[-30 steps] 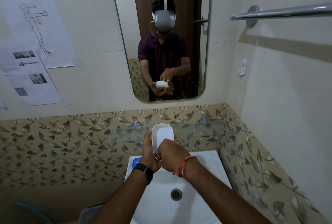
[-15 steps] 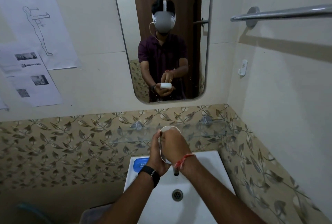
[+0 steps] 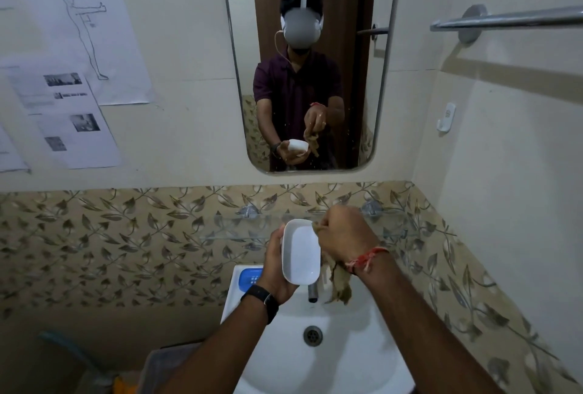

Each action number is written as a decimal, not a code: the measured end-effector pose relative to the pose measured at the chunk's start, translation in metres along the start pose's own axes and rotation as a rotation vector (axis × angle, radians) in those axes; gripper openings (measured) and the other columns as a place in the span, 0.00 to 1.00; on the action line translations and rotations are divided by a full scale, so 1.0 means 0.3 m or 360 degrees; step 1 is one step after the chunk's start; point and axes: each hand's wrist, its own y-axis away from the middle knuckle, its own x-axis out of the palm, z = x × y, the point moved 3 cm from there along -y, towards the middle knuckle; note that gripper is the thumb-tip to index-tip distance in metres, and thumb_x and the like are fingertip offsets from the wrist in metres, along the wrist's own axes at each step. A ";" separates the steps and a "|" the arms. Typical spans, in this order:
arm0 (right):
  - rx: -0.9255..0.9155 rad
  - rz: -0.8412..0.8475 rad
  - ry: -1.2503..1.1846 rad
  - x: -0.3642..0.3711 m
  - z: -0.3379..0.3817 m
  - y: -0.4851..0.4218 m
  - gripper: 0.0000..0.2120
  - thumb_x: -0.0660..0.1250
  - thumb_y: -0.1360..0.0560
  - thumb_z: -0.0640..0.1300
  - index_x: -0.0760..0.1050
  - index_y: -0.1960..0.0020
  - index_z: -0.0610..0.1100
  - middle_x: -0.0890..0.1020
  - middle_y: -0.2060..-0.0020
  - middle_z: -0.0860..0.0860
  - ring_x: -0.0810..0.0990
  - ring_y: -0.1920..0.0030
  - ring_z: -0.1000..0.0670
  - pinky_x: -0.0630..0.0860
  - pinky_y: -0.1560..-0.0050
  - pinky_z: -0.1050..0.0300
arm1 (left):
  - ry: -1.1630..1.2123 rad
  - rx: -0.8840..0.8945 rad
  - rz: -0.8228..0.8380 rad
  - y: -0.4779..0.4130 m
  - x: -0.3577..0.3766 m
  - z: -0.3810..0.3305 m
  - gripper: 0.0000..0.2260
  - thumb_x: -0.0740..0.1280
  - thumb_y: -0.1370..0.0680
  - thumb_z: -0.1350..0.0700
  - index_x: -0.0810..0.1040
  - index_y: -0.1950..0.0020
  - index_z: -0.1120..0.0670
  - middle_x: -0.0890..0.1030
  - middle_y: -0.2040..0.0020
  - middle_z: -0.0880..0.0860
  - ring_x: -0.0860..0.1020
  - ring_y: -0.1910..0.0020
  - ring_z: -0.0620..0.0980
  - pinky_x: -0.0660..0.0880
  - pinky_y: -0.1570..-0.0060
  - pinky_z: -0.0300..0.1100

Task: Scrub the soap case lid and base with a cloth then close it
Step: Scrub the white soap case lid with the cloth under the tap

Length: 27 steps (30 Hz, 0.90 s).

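Observation:
A white oval soap case half (image 3: 299, 251) is held above the sink, its hollow side facing me. My left hand (image 3: 274, 267) grips it from the left and underneath. My right hand (image 3: 342, 232) is just right of the case's top edge and clutches a brownish cloth (image 3: 339, 283), whose loose end hangs below the wrist. A blue soap case part (image 3: 250, 277) lies on the sink's back left corner, partly hidden by my left hand. The mirror shows the same hold.
A white sink (image 3: 362, 346) with a drain (image 3: 312, 335) and a tap (image 3: 312, 291) lies below my hands. A glass shelf (image 3: 239, 226) runs along the tiled wall behind them. A mirror (image 3: 383, 93) hangs above, a towel rail (image 3: 511, 19) at upper right.
My right hand has come out of the white case half and moved to its upper right, so the hollow inside now shows. The cloth now hangs in view below my right wrist.

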 end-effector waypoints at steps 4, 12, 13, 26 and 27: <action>-0.0330 -0.0052 0.0772 0.148 0.048 -0.090 0.09 0.63 0.23 0.35 0.82 0.52 0.36 0.82 0.55 0.43 0.83 0.50 0.44 0.80 0.46 0.56 | -0.0032 0.0017 -0.0185 0.018 0.021 -0.012 0.24 0.62 0.23 0.36 0.88 0.46 0.52 0.86 0.49 0.58 0.84 0.51 0.57 0.80 0.53 0.48; -0.0292 0.0241 0.1199 0.266 -0.054 -0.049 0.17 0.66 0.25 0.36 0.75 0.36 0.36 0.78 0.39 0.39 0.79 0.41 0.40 0.78 0.42 0.51 | -0.0226 0.0064 -0.0320 0.021 -0.001 -0.011 0.20 0.61 0.23 0.36 0.89 0.56 0.45 0.88 0.61 0.54 0.87 0.62 0.50 0.82 0.63 0.44; -0.0230 0.0347 0.1175 0.265 -0.059 -0.029 0.17 0.65 0.24 0.35 0.75 0.36 0.35 0.78 0.39 0.38 0.80 0.42 0.42 0.78 0.43 0.53 | -0.0229 0.0069 -0.0340 0.017 -0.004 -0.007 0.21 0.63 0.26 0.34 0.89 0.55 0.47 0.87 0.61 0.55 0.86 0.62 0.51 0.82 0.62 0.44; 0.0128 0.0894 -0.0624 0.124 -0.247 0.005 0.08 0.65 0.20 0.38 0.81 0.44 0.39 0.84 0.47 0.39 0.83 0.48 0.44 0.80 0.46 0.50 | 0.0263 -0.0055 -0.0266 0.012 -0.131 -0.023 0.30 0.60 0.21 0.33 0.86 0.41 0.56 0.86 0.47 0.62 0.84 0.50 0.62 0.74 0.34 0.60; 0.0163 0.0844 -0.0642 0.125 -0.278 0.005 0.08 0.64 0.20 0.39 0.80 0.45 0.40 0.85 0.49 0.40 0.84 0.50 0.44 0.81 0.51 0.51 | 0.0256 -0.0034 -0.0274 0.010 -0.149 -0.021 0.29 0.59 0.21 0.34 0.85 0.39 0.55 0.85 0.45 0.62 0.84 0.49 0.62 0.74 0.34 0.60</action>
